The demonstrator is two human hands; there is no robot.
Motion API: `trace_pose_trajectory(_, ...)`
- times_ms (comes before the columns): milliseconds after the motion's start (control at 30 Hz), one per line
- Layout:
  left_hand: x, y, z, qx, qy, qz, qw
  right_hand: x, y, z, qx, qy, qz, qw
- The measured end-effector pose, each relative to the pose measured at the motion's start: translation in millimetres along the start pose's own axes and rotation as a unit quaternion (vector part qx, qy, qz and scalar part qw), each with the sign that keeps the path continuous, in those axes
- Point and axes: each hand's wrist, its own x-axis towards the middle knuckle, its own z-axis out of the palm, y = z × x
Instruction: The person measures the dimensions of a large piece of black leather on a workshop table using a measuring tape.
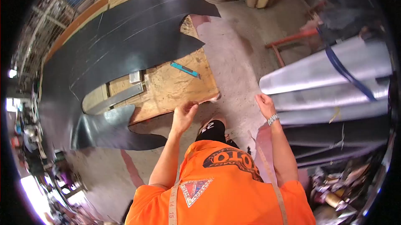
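Observation:
My left hand (185, 117) is loosely closed beside the near edge of the wooden table (167, 93), with nothing visible in it. My right hand (266, 107), a watch (272, 119) on its wrist, has its fingers curled in near the end of a silver-grey roll (300, 74); nothing shows in it either. A large black leather hide (125, 32) with pale drawn lines covers much of the table and hangs over its edge. On the bare wood lie a teal utility knife (185, 69), a metal straightedge (119, 98) and a small whitish block (135, 77).
More rolls (330, 99) are stacked on my right, and a blue strap (348, 74) crosses them. A red metal frame (292, 39) stands behind. A tape measure (172, 204) hangs over my shoulders. Wire mesh shelving (54, 20) lines the far left.

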Motion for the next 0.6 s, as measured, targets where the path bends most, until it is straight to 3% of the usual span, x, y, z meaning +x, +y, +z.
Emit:
trace_pose_trajectory(133,53,1,15,0.037,0.16,-0.009,0.986,110,-12,-7,0.047,-0.05,-0.009,0.998)
trace_pose_trajectory(233,118,-12,16,0.194,0.354,-0.009,0.915,172,-31,11,0.116,-0.132,0.044,0.983)
trace_pose_trajectory(267,137,2,13,0.271,0.39,-0.037,0.879,180,-45,11,0.126,-0.147,0.103,0.976)
trace_pose_trajectory(300,146,14,20,0.336,0.41,-0.073,0.845,183,-36,13,0.098,-0.163,0.068,0.979)
trace_pose_trajectory(333,160,15,22,0.333,0.423,-0.098,0.837,204,-29,21,0.079,-0.171,0.019,0.982)
trace_pose_trajectory(500,185,12,27,0.318,0.497,-0.182,0.787,255,-49,27,-0.009,-0.258,-0.01,0.966)
trace_pose_trajectory(600,178,21,30,0.284,0.49,-0.292,0.771,308,-35,47,-0.056,-0.288,-0.089,0.952)
